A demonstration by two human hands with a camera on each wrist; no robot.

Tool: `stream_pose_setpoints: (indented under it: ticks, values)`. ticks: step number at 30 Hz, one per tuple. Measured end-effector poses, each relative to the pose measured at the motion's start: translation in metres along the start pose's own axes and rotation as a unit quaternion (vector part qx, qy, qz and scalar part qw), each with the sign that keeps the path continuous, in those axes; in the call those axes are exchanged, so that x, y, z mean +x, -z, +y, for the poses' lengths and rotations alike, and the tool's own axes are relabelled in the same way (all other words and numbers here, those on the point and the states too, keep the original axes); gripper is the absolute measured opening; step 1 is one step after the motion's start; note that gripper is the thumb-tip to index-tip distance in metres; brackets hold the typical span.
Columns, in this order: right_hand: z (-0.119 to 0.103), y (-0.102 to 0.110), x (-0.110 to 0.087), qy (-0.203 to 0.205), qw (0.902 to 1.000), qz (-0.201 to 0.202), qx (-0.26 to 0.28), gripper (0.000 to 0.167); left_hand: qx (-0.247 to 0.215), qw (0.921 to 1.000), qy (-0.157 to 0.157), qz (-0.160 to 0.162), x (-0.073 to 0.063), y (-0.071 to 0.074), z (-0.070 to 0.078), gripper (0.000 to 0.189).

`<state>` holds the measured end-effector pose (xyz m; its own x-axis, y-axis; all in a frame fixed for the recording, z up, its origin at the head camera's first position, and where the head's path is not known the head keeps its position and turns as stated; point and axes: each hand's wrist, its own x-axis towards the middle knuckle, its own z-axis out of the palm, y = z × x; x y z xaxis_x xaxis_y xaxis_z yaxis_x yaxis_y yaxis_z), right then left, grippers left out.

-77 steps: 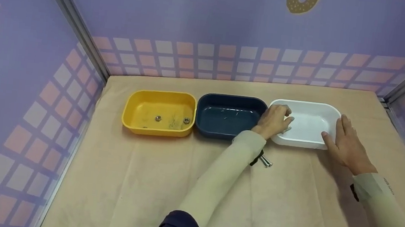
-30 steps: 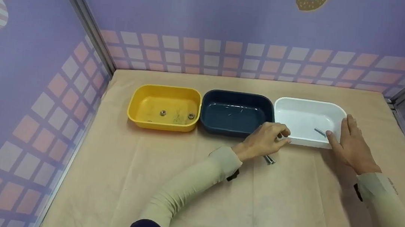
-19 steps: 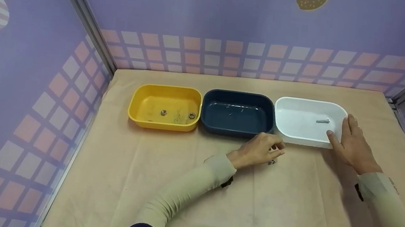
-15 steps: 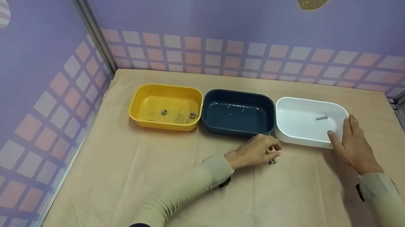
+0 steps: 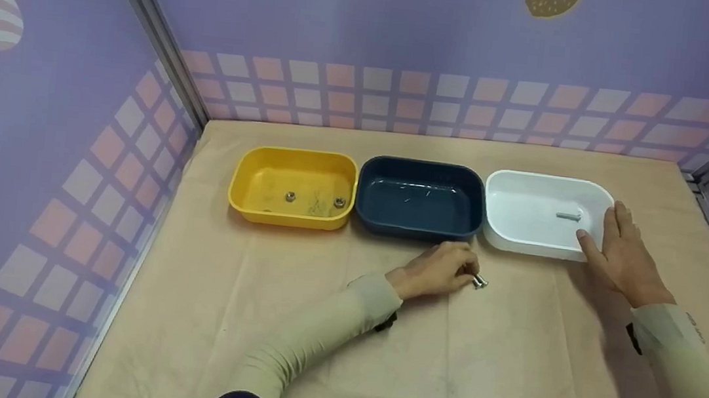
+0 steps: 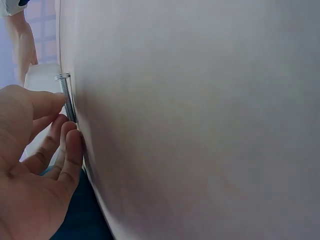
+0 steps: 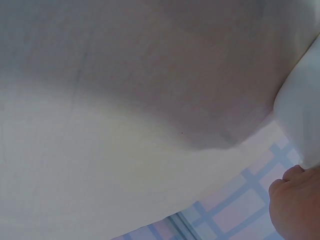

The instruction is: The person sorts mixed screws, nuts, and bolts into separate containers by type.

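Note:
In the head view, my left hand is low over the cloth in front of the dark blue tray. Its thumb and fingertips pinch at metal bolts lying close together; in the left wrist view the thumb tip covers part of a threaded shank. Two bolt heads stick out to the right of the fingers. My right hand rests against the right end of the white tray, fingers straight along the outside and thumb at the front rim. One bolt lies inside that tray.
Left of the blue tray stands a yellow tray with a nut and another nut in it. The three trays form a row on a beige cloth. Patterned panels enclose the back and sides.
My left hand let a bolt go inside the white tray, then moved back and down to the bolts on the cloth. The bolt in the tray rolled about. My right hand stayed at the tray.

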<state>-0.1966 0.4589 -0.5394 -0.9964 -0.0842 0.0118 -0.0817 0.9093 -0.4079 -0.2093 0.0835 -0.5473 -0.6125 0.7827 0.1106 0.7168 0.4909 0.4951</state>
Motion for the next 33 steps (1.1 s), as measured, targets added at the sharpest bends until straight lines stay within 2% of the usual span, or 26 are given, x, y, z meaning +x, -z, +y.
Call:
stream_pose_setpoints:
  ticks: [8, 15, 19, 22, 28, 33]
  values:
    - [0.001, -0.002, -0.001, -0.003, 1.0000, 0.000, 0.000, 0.092, 0.005, 0.9999, 0.007, -0.013, -0.001, -0.002, 0.000, 0.011]
    - [0.000, -0.002, -0.003, 0.006, 0.9999, 0.006, 0.010, 0.092, 0.066, 0.9969, 0.026, -0.033, -0.004, -0.001, 0.004, 0.014]
    - [0.001, -0.001, -0.003, 0.006, 0.9999, 0.006, 0.013, 0.092, 0.076, 0.9958, 0.026, -0.043, -0.004, -0.002, 0.003, 0.015]
    - [0.001, -0.001, -0.002, 0.001, 0.9999, 0.000, 0.014, 0.093, 0.053, 0.9971, 0.031, -0.045, -0.005, -0.001, 0.000, 0.015]
    - [0.000, -0.001, 0.000, -0.004, 0.9999, -0.006, 0.014, 0.093, -0.041, 0.9965, 0.069, -0.023, -0.007, 0.002, -0.009, 0.018]
    - [0.001, -0.001, 0.001, -0.009, 0.9999, -0.008, 0.012, 0.094, -0.060, 0.9962, 0.059, -0.021, -0.007, 0.003, -0.013, 0.017]
